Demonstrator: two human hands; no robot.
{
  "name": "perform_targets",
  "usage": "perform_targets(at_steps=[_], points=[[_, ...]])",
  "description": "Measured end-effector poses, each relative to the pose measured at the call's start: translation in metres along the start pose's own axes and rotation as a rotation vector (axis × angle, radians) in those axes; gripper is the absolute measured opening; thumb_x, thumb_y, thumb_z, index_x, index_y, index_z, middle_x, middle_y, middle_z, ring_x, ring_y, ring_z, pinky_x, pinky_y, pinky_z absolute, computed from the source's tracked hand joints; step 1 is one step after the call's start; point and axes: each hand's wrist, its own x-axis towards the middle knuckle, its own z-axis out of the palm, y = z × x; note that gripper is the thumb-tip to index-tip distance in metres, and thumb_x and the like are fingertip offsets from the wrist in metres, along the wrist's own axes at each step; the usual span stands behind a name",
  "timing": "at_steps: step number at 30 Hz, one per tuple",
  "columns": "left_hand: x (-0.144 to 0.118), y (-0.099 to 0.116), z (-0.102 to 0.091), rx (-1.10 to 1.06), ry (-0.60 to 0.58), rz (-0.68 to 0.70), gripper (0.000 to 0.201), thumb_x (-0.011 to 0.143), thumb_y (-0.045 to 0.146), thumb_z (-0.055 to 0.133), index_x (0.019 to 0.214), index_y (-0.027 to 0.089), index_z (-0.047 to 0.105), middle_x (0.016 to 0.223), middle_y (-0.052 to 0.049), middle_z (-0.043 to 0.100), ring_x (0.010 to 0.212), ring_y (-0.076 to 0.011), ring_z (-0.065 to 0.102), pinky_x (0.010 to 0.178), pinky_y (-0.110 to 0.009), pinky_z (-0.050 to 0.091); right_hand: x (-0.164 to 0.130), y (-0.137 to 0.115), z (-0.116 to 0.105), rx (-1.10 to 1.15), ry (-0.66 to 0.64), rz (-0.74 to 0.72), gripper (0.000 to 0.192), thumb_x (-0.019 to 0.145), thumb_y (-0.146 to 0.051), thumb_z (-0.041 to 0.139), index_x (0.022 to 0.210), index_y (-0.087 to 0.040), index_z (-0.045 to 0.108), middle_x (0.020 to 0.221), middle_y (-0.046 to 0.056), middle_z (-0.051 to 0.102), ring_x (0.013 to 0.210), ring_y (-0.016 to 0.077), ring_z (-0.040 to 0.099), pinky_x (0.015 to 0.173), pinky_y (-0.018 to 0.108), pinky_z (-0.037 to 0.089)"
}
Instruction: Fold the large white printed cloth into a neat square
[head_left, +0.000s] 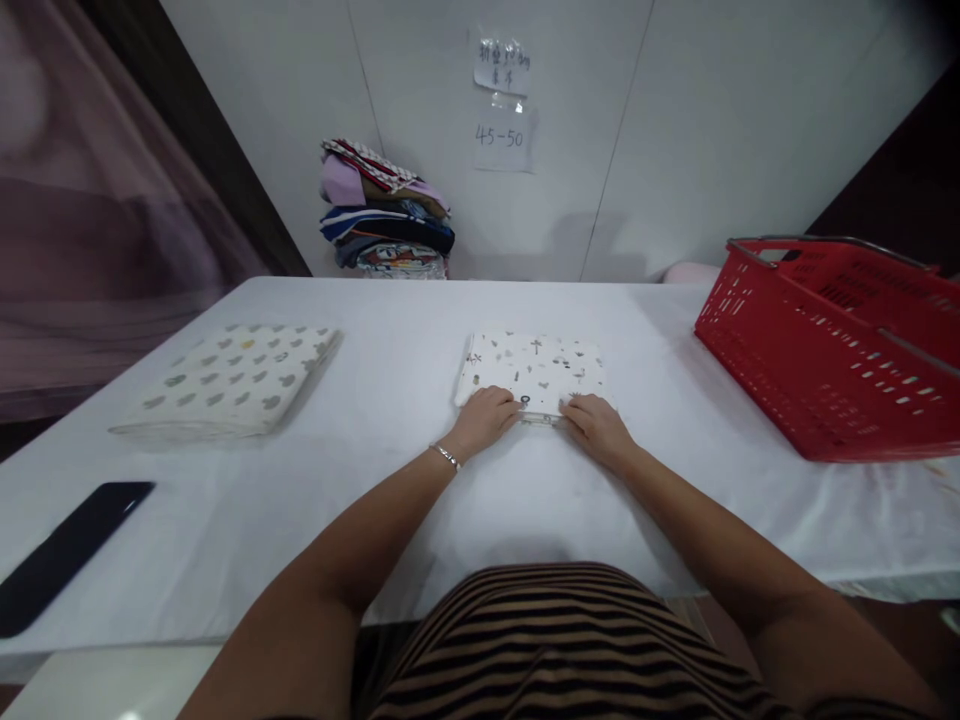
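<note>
A folded white cloth (536,368) with small grey and brown prints lies flat on the white-covered table (390,500) in front of me. My left hand (486,418), with a silver bracelet at the wrist, grips its near edge at the left corner. At the right part of the same edge, my right hand (598,425) has its fingers closed on the cloth. Thumbs and fingertips are partly hidden. Between the hands, stacked fold layers show along the near edge.
On the left lie another folded cloth (232,375) with grey prints and a black phone-like slab (67,550). A red plastic basket (832,360) stands at the right. Behind the table's far edge rises a pile of folded fabrics (386,225) against the wall, where paper signs (502,138) hang.
</note>
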Motion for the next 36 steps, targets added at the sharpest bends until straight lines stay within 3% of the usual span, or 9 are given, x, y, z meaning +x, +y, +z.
perform_targets(at_steps=[4,12,18,24,28,36], points=[[0.0,-0.005,-0.001,0.003,-0.013,0.046,0.025,0.092,0.033,0.048,0.11,0.023,0.062,0.104,-0.008,0.062,0.097,-0.0207,0.053,0.083,-0.035,0.041,-0.001,0.003,0.001,0.02,0.019,-0.023,0.03,0.095,-0.034,0.042,0.107,-0.018,0.065,0.098,0.012,0.063,0.086,0.0223,0.053,0.075,0.036,0.043],[-0.001,-0.006,0.002,-0.004,0.019,-0.018,0.025,0.092,0.017,0.044,0.104,0.024,0.065,0.1,-0.007,0.063,0.097,-0.0188,0.055,0.084,-0.035,0.042,-0.003,0.002,0.003,0.035,0.021,0.038,0.029,0.095,-0.029,0.041,0.106,-0.022,0.067,0.097,0.01,0.064,0.086,0.0217,0.054,0.077,0.036,0.044],[-0.008,-0.014,0.004,-0.041,0.091,0.0,0.028,0.092,0.028,0.049,0.117,0.02,0.058,0.121,-0.011,0.06,0.115,-0.0224,0.051,0.097,-0.041,0.041,-0.003,0.003,0.0,0.051,0.035,0.026,0.027,0.094,-0.029,0.043,0.108,-0.022,0.066,0.099,0.011,0.064,0.089,0.022,0.054,0.078,0.036,0.045],[-0.004,-0.02,-0.003,-0.08,-0.02,-0.015,0.027,0.093,0.024,0.045,0.115,0.021,0.059,0.123,-0.01,0.061,0.122,-0.0209,0.05,0.105,-0.043,0.038,-0.002,0.002,0.003,0.078,0.043,0.065,0.027,0.094,-0.027,0.044,0.108,-0.024,0.066,0.097,0.01,0.064,0.087,0.0215,0.054,0.078,0.036,0.044],[-0.002,-0.021,-0.004,-0.076,-0.017,-0.071,0.03,0.093,0.02,0.043,0.117,0.024,0.06,0.125,-0.007,0.061,0.127,-0.0212,0.046,0.108,-0.046,0.036,-0.004,0.001,0.006,0.049,0.063,0.075,0.027,0.094,-0.028,0.043,0.107,-0.024,0.067,0.095,0.01,0.064,0.087,0.0214,0.054,0.077,0.036,0.044],[-0.014,-0.028,0.003,-0.009,-0.019,0.039,0.041,0.09,0.006,0.037,0.124,0.02,0.055,0.132,-0.008,0.056,0.129,-0.0197,0.044,0.111,-0.043,0.032,-0.003,0.0,0.005,0.006,0.023,0.043,0.029,0.095,-0.028,0.042,0.104,-0.023,0.069,0.094,0.009,0.066,0.085,0.0208,0.054,0.077,0.035,0.044]])
